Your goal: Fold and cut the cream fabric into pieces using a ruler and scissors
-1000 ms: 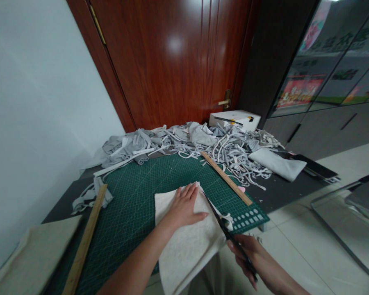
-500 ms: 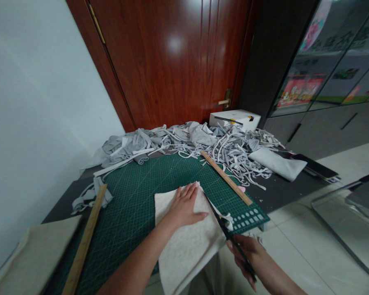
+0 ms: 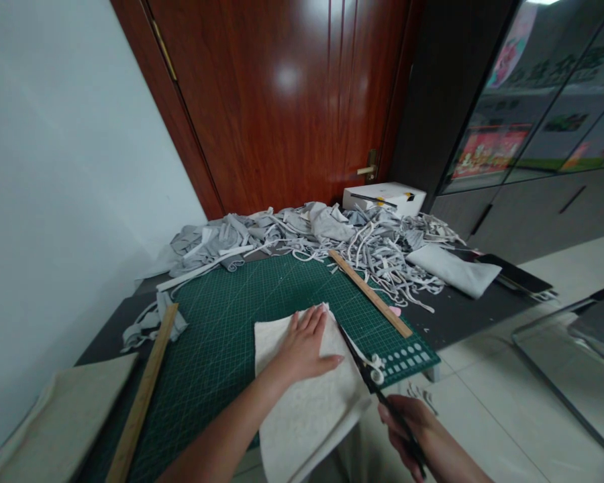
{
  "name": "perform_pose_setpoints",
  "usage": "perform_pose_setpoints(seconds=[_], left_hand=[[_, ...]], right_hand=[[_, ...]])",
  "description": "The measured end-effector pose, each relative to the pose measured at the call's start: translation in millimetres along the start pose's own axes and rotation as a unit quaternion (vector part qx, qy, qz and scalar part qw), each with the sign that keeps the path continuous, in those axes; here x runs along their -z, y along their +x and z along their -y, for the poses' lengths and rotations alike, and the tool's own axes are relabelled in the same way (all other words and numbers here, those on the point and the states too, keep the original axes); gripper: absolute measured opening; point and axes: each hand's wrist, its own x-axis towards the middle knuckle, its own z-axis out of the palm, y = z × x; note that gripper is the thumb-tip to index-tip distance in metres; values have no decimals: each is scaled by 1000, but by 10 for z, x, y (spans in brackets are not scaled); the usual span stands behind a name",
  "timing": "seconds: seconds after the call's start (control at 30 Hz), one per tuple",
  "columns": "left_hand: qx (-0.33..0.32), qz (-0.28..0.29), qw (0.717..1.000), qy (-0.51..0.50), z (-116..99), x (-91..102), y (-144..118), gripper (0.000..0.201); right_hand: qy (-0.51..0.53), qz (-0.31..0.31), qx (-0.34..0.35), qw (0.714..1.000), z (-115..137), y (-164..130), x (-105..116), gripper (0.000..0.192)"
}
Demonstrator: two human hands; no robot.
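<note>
My left hand point(image 3: 305, 345) lies flat, fingers apart, on a white fabric piece point(image 3: 302, 402) spread over the green cutting mat point(image 3: 221, 322). The fabric's near end hangs over the table edge. My right hand point(image 3: 407, 429) grips black scissors point(image 3: 365, 372), whose blades run along the fabric's right edge. A narrow cut strip point(image 3: 370, 359) curls beside the blades.
A pile of grey and white fabric strips point(image 3: 342, 241) covers the back of the table. Two wooden rulers lie on the mat: one at right point(image 3: 370, 293), one at left point(image 3: 143, 396). A white box point(image 3: 385, 196), folded white cloth point(image 3: 453, 268) and a beige pad point(image 3: 55, 416) are nearby.
The view has shifted slightly. My right hand and the scissors have drawn back a little toward me; my left hand stays pressed on the fabric.
</note>
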Motion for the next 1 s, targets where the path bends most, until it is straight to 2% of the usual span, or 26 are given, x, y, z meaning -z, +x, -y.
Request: perform_pose_setpoints(seconds=[0.23, 0.43, 0.67, 1.0], left_hand=[[1, 4, 1000, 1, -52, -43, -48, 96], [-9, -6, 1000, 3, -34, -39, -44, 93], [-10, -21, 1000, -1, -29, -40, -50, 80], [-7, -25, 1000, -3, -17, -48, -49, 85]], right_hand=[[-31, 17, -16, 999, -95, -126, 78, 51], [-40, 4, -24, 999, 29, -83, 51, 49], [-42, 20, -14, 999, 189, 30, 9, 53], [-41, 7, -12, 999, 263, 125, -13, 51]])
